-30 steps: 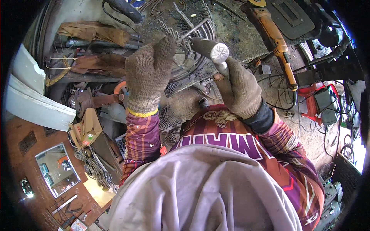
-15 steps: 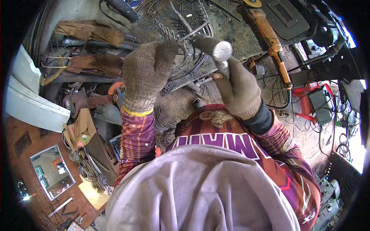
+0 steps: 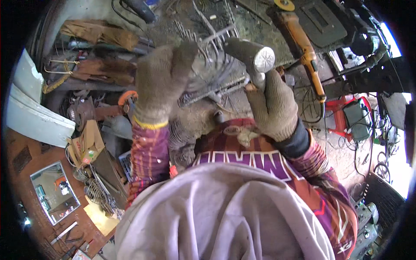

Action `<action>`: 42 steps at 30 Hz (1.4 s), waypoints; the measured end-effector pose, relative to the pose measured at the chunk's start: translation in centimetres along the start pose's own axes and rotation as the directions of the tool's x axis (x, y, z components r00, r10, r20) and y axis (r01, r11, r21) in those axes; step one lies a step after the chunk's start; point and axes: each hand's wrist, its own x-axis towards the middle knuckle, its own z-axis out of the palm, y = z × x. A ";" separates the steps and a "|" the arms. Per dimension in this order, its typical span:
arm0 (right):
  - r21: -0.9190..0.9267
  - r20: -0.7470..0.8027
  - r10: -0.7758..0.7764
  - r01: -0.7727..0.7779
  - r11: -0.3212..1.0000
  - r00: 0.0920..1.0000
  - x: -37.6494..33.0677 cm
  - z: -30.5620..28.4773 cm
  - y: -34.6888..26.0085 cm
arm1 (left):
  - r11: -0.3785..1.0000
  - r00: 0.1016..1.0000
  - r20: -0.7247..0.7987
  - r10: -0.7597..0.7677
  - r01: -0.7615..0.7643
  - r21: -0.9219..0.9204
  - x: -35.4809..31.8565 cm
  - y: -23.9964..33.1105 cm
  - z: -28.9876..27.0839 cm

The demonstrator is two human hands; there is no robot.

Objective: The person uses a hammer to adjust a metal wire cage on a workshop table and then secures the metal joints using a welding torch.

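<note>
At the frame's upper centre, the right hand [image 3: 277,106] grips a hammer [image 3: 242,50] by its handle; the head's long axis slants from upper left to lower right. Left of it, the left hand [image 3: 160,82] pinches a metal bar [image 3: 217,33] that slants toward the upper right over the worktop [image 3: 255,32], passing just above the hammer head.

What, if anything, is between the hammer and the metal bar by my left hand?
Nothing visible stands between the hammer in your right hand and the metal bar by your left hand; their height difference can't be told.
</note>
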 end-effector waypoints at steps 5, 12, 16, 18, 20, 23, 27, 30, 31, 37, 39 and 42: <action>-0.026 0.050 0.121 -0.120 0.992 0.991 0.0 0.4 -0.4 | 0.995 0.993 -0.069 0.097 -0.095 0.033 0.1 -0.9 0.8; -0.048 -0.028 -0.021 0.020 0.999 0.999 0.3 1.8 0.9 | 0.995 0.995 -0.055 0.083 -0.080 0.055 -0.1 -1.2 0.9; -0.059 0.011 0.071 -0.070 0.996 0.997 0.8 0.9 -0.3 | 0.997 0.996 -0.050 0.071 -0.070 0.016 0.0 -0.4 0.7; 0.041 -0.160 -0.048 0.055 0.998 0.986 0.4 -0.2 -0.4 | 0.996 0.992 -0.099 0.084 -0.086 -0.015 0.1 -0.3 1.1; 0.144 -0.242 -0.007 0.043 0.989 0.970 -0.1 -0.7 -0.8 | 0.995 0.989 -0.111 0.100 -0.102 -0.006 0.0 -0.2 1.2; -0.129 -0.048 0.041 -0.047 0.991 0.998 0.6 -0.9 -1.2 | 0.990 0.988 -0.078 0.136 -0.138 -0.021 -0.1 0.3 1.1; -0.156 -0.022 0.108 -0.110 0.982 0.994 0.1 -1.5 -1.3 | 0.995 0.995 -0.054 0.088 -0.085 0.056 -0.2 -0.6 1.4; -0.039 -0.064 0.093 -0.096 0.995 0.994 -0.1 -1.3 -1.2 | 0.982 0.977 -0.112 0.181 -0.175 0.067 0.0 -1.3 1.7; -0.070 -0.034 0.090 -0.092 0.993 0.995 -0.1 -1.2 -0.9 | 0.981 0.975 -0.114 0.188 -0.182 0.066 0.4 -1.1 1.6; -0.103 0.004 0.079 -0.079 0.992 0.997 0.6 0.2 -0.2 | 0.989 0.988 -0.062 0.140 -0.136 0.064 0.6 -1.0 1.5; -0.118 -0.003 0.065 -0.065 0.991 0.998 0.6 0.8 0.5 | 0.987 0.988 -0.068 0.140 -0.134 0.089 0.6 -0.8 1.8; -0.163 -0.013 0.005 -0.007 0.987 1.000 1.1 1.5 1.7 | 0.980 0.977 -0.086 0.194 -0.190 0.062 1.0 -0.7 1.9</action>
